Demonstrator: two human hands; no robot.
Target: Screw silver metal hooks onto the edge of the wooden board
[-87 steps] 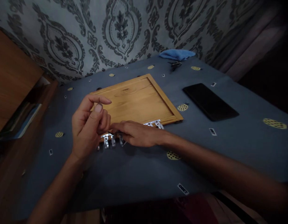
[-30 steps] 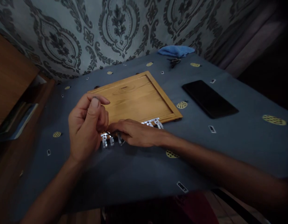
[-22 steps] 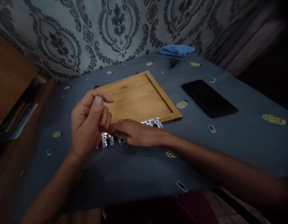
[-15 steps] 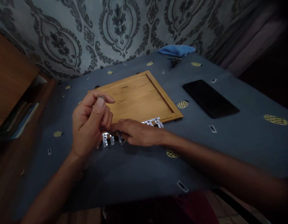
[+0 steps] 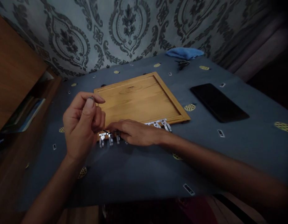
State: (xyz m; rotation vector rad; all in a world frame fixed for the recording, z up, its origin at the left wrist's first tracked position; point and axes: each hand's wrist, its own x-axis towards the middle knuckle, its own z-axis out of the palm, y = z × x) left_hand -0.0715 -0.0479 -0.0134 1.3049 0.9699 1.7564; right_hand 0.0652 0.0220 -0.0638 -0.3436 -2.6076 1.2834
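Note:
A wooden framed board (image 5: 139, 96) lies on the table, its front edge carrying silvery metal hooks (image 5: 110, 139) on a strip. My left hand (image 5: 84, 121) is raised left of the board's front corner. Its thumb and curled forefinger are pinched on a small dark grey piece (image 5: 90, 98), too small to name. My right hand (image 5: 135, 132) reaches in from the right, palm down over the middle of the hooks. Its fingers are bent together at the hook strip beside my left hand. A thin dark bit shows at the right fingertips; what they grip is mostly hidden.
A black phone-like slab (image 5: 219, 102) lies right of the board. At the back are a blue cloth (image 5: 185, 53) and a dark bunch, perhaps keys (image 5: 182, 64). A wooden cabinet (image 5: 15, 59) with books borders the left, and a patterned wall stands behind.
The view has shifted, so the board and table sit further right and slightly lower. My left hand is a little further from my right hand; both keep their finger poses.

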